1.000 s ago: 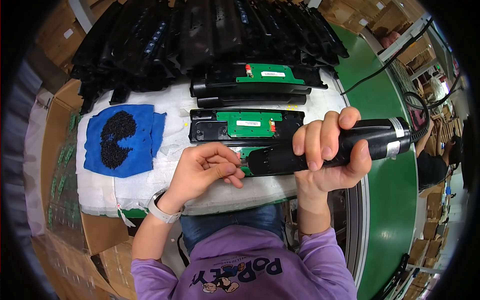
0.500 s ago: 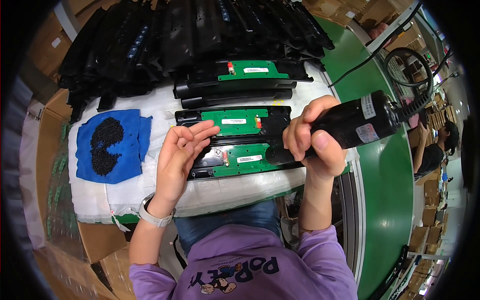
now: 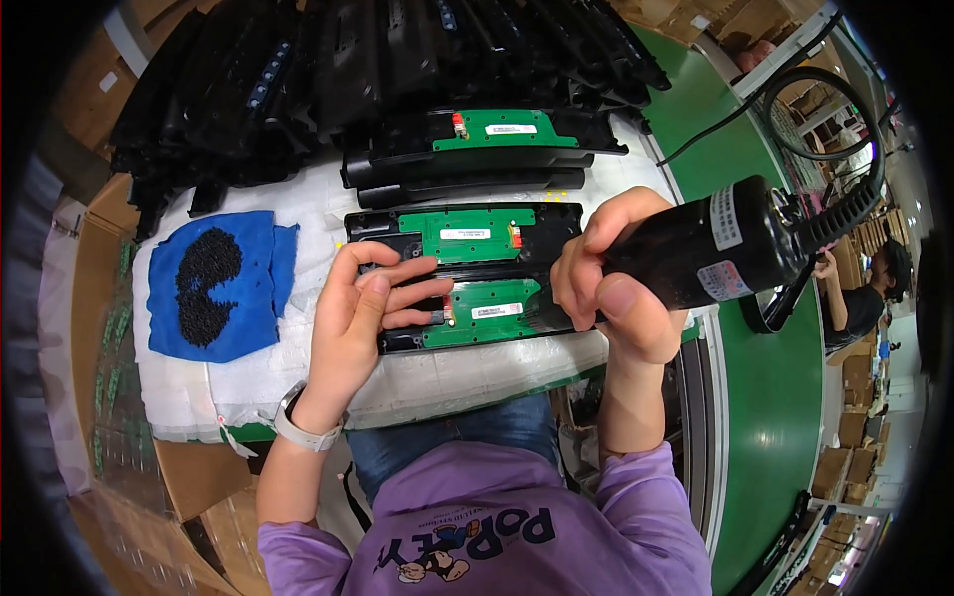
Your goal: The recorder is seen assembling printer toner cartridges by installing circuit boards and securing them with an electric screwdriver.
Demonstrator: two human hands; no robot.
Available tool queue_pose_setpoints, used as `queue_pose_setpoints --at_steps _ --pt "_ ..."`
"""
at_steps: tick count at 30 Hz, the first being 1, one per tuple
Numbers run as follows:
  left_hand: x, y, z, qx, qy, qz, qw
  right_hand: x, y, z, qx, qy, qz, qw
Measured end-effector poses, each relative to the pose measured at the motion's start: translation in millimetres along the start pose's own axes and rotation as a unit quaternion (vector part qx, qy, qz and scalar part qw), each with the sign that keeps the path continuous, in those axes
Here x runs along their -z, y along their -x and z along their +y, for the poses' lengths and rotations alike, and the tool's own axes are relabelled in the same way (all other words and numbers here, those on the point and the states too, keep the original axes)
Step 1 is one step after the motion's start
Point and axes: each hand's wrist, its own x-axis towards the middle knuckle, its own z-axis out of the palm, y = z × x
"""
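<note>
A corded black electric screwdriver point(image 3: 686, 258) is gripped in my right hand point(image 3: 626, 298), its front end pointing left over the right end of the nearer black plastic housing point(image 3: 393, 340). Its tip is hard to make out. My left hand point(image 3: 353, 313) has its fingers apart and stretched over the left ends of two housings; no held thing shows. In the nearer housing lies a green circuit board point(image 3: 477, 326) with a white label and a small red-and-white connector. The farther housing point(image 3: 547, 219) carries a similar green board point(image 3: 462, 250).
On the left, a blue cloth point(image 3: 169, 333) bears a heap of small black screws point(image 3: 211, 268). Behind the two housings sits another with a green board point(image 3: 472, 144), before a big pile of black housings point(image 3: 358, 70). A green surface point(image 3: 760, 397) runs along the right; another person point(image 3: 860, 298) is beyond.
My left hand has moved slightly nearer me, its fingers spreading toward the nearer board's left end. The screwdriver and right hand have shifted only a little.
</note>
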Motion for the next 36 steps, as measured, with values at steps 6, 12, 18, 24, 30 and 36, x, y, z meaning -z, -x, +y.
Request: queue_pose_setpoints --at_steps 6,12,18,24,30,36 --pt "1 -2 -1 -0.006 0.041 0.005 0.999 2 0 4 -0.024 0.068 -0.014 0.997" --pt "4 -3 0 0.012 0.117 -0.014 0.993 -4 2 6 -0.022 0.085 0.006 0.996" --pt "8 -2 3 0.035 0.147 -0.053 0.987 -15 6 4 -0.036 0.042 -0.048 0.997" --pt "5 -3 3 0.005 0.158 -0.091 0.983 -23 -12 17 0.166 -0.121 -0.123 0.971" --pt "11 1 -4 0.019 0.176 -0.132 0.975 -45 -10 35 0.118 -0.107 -0.069 0.985" --pt "7 2 5 0.045 0.112 -0.123 0.985 -34 -15 37 0.171 -0.160 -0.058 0.970"
